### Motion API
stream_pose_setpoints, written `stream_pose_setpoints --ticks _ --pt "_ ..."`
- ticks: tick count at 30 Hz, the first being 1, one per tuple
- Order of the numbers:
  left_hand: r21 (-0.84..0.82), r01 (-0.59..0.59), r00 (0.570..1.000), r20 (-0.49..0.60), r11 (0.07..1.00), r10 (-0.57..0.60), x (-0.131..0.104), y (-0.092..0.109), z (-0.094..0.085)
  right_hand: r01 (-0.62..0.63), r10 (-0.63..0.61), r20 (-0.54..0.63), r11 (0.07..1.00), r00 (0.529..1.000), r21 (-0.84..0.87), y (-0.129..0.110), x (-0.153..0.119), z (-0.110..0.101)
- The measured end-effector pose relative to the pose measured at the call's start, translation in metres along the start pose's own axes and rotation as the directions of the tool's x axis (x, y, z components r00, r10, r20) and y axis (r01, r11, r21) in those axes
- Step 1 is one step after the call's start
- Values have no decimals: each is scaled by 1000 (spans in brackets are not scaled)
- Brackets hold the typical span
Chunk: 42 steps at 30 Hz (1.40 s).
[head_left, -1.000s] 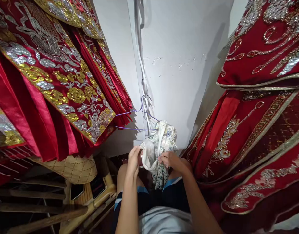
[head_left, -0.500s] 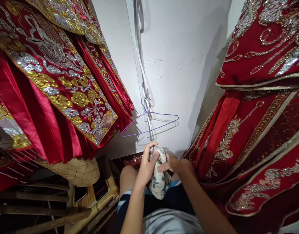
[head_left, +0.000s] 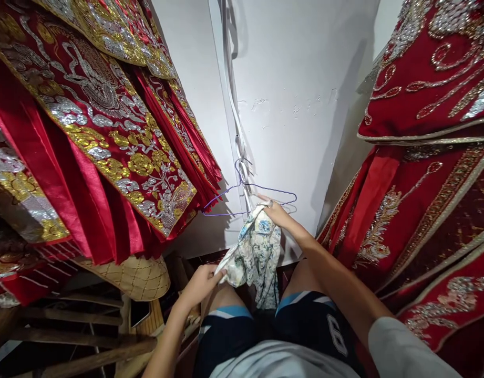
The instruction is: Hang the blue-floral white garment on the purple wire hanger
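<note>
A small floral garment (head_left: 261, 252), white with blue and green print, hangs loosely between my hands above my knees. My right hand (head_left: 275, 214) grips its top edge, just in front of the hanger. Lower and to the left, my left hand (head_left: 207, 281) pinches another edge and pulls it out sideways. Behind the garment a thin purple wire hanger (head_left: 226, 194) hangs from a white strap (head_left: 234, 110) against the wall. The garment's folds hide its full shape, and part of the hanger's lower bar is covered.
Red costumes with gold and silver sequins (head_left: 139, 165) hang at the left. More red beaded garments (head_left: 387, 210) hang at the right. A wooden chair (head_left: 80, 341) stands low at the left, with a dark phone (head_left: 140, 313) lying on wood beside it. The white wall (head_left: 289, 63) is ahead.
The bunched floral garment has been spread out and now hangs down. My right hand has risen toward the hanger, while my left hand has moved down and left with one edge.
</note>
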State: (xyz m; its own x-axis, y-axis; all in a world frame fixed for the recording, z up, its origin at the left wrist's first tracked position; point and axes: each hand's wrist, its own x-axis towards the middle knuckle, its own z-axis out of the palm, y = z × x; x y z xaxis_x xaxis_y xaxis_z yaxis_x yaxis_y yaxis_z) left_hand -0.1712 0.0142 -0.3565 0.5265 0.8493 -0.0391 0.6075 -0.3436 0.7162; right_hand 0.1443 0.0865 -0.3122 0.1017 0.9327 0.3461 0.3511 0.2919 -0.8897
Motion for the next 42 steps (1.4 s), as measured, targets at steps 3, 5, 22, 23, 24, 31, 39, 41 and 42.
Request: stream_pose_setpoints --ticks 3,5,22,23,24,31,39,41,42 --pt "-293 -138 972 -223 946 73 -6 10 -11 -108 108 21 994 994 10 22 2 4" --pt "-466 -253 917 -394 848 58 -10 21 -14 -104 105 -11 994 994 17 27 -4 -1" --pt "267 -221 884 -351 938 308 43 41 -82 -44 46 -78 999 996 28 -2 -38 -35" --pt "209 -243 873 -379 947 308 50 49 -80 -65 68 -73 997 995 46 -3 -41 -29" --pt "153 -266 863 -404 952 305 57 55 -77 -80 84 -63 995 994 64 -4 -44 -24" --pt "106 -280 803 -519 954 293 80 73 -65 25 -31 -129 999 991 -47 -2 -60 -30" --pt "258 -250 747 -561 933 356 75 76 -65 6 -54 -217 976 975 -217 2 -2 -99" --pt "282 -232 732 -580 931 358 75 76 -64 -19 -11 -110 963 994 -268 -1 11 -104" --pt "298 -223 724 -586 928 362 75 75 -64 -23 2 -68 954 998 -298 -3 13 -105"
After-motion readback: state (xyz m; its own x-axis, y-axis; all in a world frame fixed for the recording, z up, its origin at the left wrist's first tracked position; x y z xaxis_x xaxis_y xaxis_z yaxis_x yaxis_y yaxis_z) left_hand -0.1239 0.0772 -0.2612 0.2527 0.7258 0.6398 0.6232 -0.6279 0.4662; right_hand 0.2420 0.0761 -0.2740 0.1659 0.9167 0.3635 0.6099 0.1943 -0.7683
